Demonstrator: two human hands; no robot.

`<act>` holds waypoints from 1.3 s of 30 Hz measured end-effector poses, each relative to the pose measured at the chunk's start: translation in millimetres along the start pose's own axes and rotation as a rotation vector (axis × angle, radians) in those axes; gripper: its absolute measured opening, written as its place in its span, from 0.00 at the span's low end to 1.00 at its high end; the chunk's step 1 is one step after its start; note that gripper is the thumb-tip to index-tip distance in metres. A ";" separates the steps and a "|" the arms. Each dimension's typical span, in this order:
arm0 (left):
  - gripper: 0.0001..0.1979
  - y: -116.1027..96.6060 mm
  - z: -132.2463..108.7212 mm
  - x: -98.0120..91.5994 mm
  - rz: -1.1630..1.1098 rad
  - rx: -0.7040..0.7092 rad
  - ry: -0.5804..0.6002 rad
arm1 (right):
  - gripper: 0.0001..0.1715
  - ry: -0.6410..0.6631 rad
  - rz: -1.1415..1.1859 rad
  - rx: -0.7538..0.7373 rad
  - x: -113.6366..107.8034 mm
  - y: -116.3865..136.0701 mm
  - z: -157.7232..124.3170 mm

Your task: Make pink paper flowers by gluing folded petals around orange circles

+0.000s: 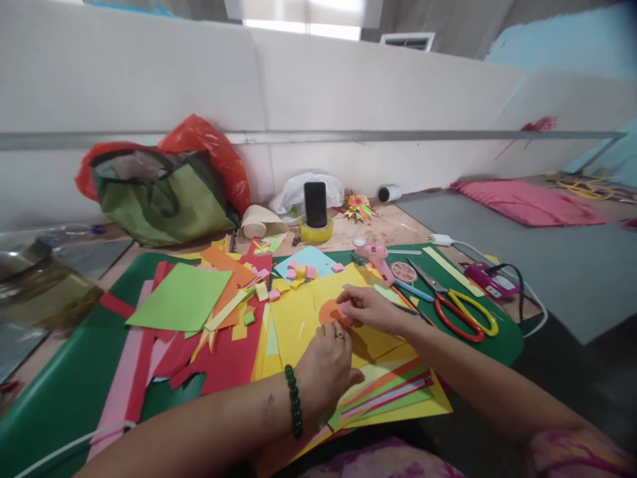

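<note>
My left hand (326, 368), with a dark green bead bracelet (294, 401) on the wrist and a ring on one finger, has its fingers curled down on a small orange paper piece (328, 311). My right hand (371, 307) pinches the same orange piece from the right side. Both hands rest over a yellow paper sheet (293, 318) on the green mat (64, 398).
Scattered coloured paper sheets and scraps (199, 312) lie to the left. Red-and-yellow scissors (462, 312), a pink glue gun (379, 260) and a purple plug (490, 280) sit to the right. A phone (315, 204) stands on a tape roll; a green bag (159, 196) is behind.
</note>
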State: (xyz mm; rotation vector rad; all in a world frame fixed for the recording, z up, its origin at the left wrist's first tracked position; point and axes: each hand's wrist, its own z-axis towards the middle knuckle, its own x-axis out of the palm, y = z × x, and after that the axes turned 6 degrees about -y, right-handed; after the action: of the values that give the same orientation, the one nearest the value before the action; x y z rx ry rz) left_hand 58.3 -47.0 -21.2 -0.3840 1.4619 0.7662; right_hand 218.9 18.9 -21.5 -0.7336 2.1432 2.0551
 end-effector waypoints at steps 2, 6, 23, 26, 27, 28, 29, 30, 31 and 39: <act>0.36 1.5 1.9 0.9 -0.013 0.012 -0.006 | 0.12 -0.017 0.002 -0.009 3.4 -4.1 1.9; 0.31 5.1 6.8 -1.7 -0.043 0.032 -0.006 | 0.13 -0.038 -0.076 -0.067 0.4 -1.6 5.1; 0.29 4.4 7.0 0.1 -0.080 0.032 -0.015 | 0.09 -0.059 -0.277 -0.092 2.6 20.3 35.6; 0.30 3.6 7.3 -2.2 -0.055 0.041 0.008 | 0.10 -0.091 -0.293 -0.191 -7.7 21.0 21.7; 0.30 3.4 7.4 -3.0 -0.050 0.041 0.012 | 0.10 -0.082 -0.276 -0.198 -10.9 20.6 16.7; 0.30 3.3 7.5 -3.8 -0.050 0.037 0.016 | 0.11 -0.068 -0.251 -0.187 -13.4 19.7 12.0; 0.30 3.3 7.4 -4.4 -0.058 0.032 0.021 | 0.11 -0.050 -0.229 -0.162 -15.0 18.2 7.7; 0.31 3.4 7.3 -4.8 -0.070 0.024 0.027 | 0.12 -0.039 -0.221 -0.132 -15.8 16.2 4.1; 0.31 3.6 7.2 -5.1 -0.081 0.015 0.035 | 0.11 -0.032 -0.229 -0.102 -15.7 13.8 1.2; 0.22 4.7 6.3 -6.5 -0.024 0.027 0.045 | 0.08 -0.052 -0.380 -0.128 -10.0 4.7 -2.4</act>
State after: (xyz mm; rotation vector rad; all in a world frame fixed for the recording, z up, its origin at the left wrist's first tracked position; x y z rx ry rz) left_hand 60.2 -41.0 -13.2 -0.3997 1.5058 0.7219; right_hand 226.5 19.3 -13.2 -1.0007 1.6952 1.9905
